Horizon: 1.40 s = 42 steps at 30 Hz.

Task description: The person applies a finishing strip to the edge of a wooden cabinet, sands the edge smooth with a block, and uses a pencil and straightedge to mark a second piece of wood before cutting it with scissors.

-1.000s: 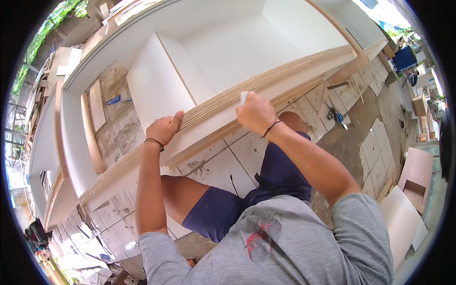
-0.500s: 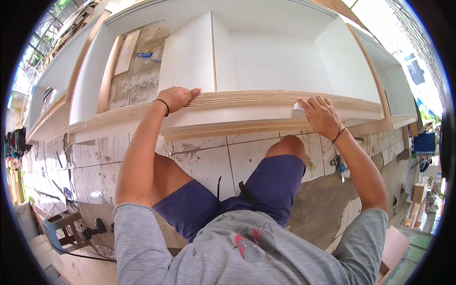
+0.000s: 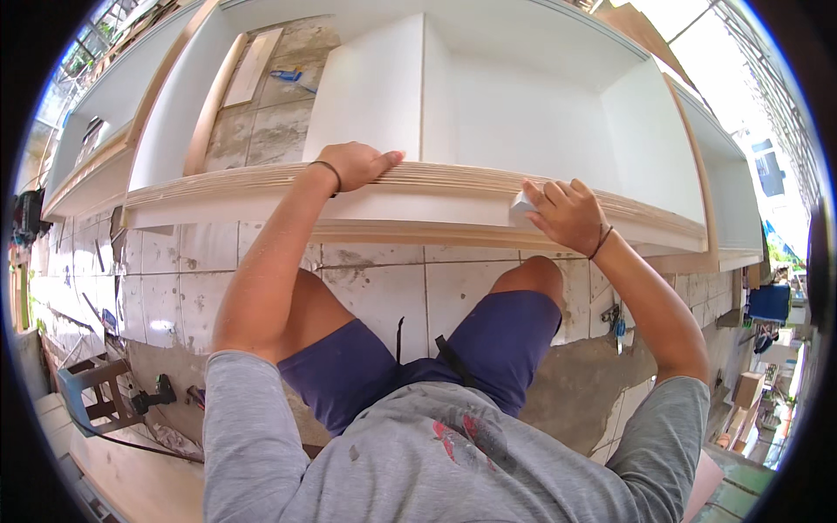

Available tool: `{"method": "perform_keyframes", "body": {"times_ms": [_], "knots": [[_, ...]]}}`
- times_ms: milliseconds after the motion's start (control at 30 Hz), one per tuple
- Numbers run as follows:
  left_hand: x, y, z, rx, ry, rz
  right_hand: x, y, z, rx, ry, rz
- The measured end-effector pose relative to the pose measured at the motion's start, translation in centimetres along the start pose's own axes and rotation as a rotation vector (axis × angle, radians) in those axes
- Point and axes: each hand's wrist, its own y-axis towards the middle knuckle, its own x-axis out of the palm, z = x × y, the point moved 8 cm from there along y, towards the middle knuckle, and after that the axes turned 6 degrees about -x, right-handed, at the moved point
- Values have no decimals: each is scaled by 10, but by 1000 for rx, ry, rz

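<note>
In front of me a white cabinet carcass lies with its open compartments facing up. Layered plywood edges run along its near side. My left hand is closed over these edges, thumb lying along the top, left of the upright divider. Further right, my right hand grips a small pale block and holds it against the front of the edge. The block's exact kind cannot be made out, as my fingers cover part of it.
Through the open compartment a blue-handled tool shows on the floor. At lower left are a stool and a dark power drill. Another tool lies on the tiles beyond my right knee. More cabinet sections flank both sides.
My right hand has slid left along the plywood edge with the block. My left hand is slightly further right, still on the edge. The whole view has shifted a little.
</note>
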Motion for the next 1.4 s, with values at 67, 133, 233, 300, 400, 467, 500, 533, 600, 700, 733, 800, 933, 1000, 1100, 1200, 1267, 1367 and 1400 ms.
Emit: {"method": "perform_keyframes", "body": {"times_ms": [67,133,233,300,400,467,500,533,600,700,733,800,933,1000,1100,1200,1267,1367,1400], "knots": [[-5,-3,6,-27,-1,-51,-2,13,-10,-16,3,2],[-4,-4,5,-42,-12,-108,1,18,-10,76,-51,-124],[-2,-4,0,-50,-15,-122,1,45,-26,53,-24,-12],[-4,-3,2,-4,-46,-56,2,69,-38,64,10,16],[-16,-7,4,139,-103,69,3,103,-55,71,63,43],[-36,-21,-16,164,-315,235,4,129,-67,71,84,60],[-55,-31,-37,119,-427,410,4,145,-73,74,111,67],[-70,-48,-59,69,-533,583,6,160,-82,78,145,72],[-93,-82,-120,20,-550,912,10,201,-103,61,170,79],[-122,-160,-244,-199,-365,1417,11,237,-122,48,157,20],[-127,-192,-282,-308,-221,1551,13,245,-127,62,126,-41],[-128,-248,-349,-822,47,1577,5,235,-126,7,207,-7],[-98,-307,-462,-1233,252,1501,3,230,-124,-54,139,4],[-67,-294,-521,-1003,-355,1156,6,254,-139,-76,122,-50],[-49,-275,-515,-865,-505,1265,1,300,-155,-103,159,3],[-47,-273,-510,-784,-644,1312,3,339,-172,-118,161,-20],[-47,-280,-513,-658,-649,1434,-3,374,-192,-137,226,46],[-44,-278,-517,-633,-626,1493,-2,422,-218,-183,236,72],[-43,-276,-517,-617,-623,1504,1,436,-223,-185,241,71]]}}
